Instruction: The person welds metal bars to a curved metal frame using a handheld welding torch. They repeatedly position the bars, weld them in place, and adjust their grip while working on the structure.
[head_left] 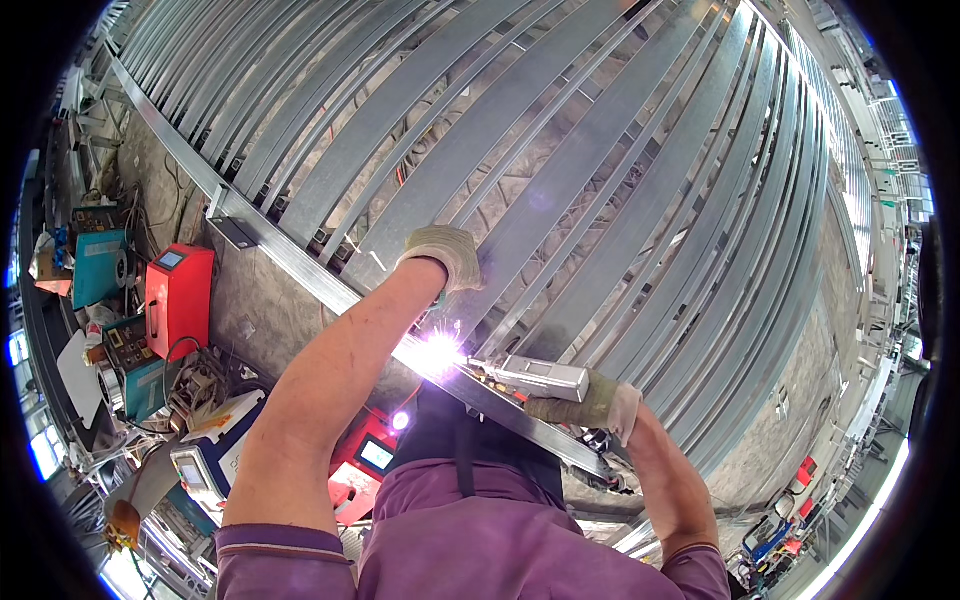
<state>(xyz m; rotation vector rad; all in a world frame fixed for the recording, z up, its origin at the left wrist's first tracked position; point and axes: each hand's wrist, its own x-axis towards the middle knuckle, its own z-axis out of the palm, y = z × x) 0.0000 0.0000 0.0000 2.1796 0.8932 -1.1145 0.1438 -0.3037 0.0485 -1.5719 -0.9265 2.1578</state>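
Note:
A bright white welding arc (438, 352) flares on the long metal rail (530, 426) in front of my body, and its glare hides the joint. My right hand (585, 402), in a pale greenish work glove, is wrapped round a boxy silver welding gun (535, 377) whose tip points left into the arc. Just beyond the glare my left hand (447, 256), gloved the same way, is curled over a wide flat metal bar (470, 308) near its end at the rail. The fingertips of that hand are hidden.
Parallel grey metal slats (560, 200) spread across the far side, with cables on the floor between them. At left stand a red machine (180, 300) with a small screen and teal wire-feed boxes (100, 268). Another red machine (362, 465) sits close to my body.

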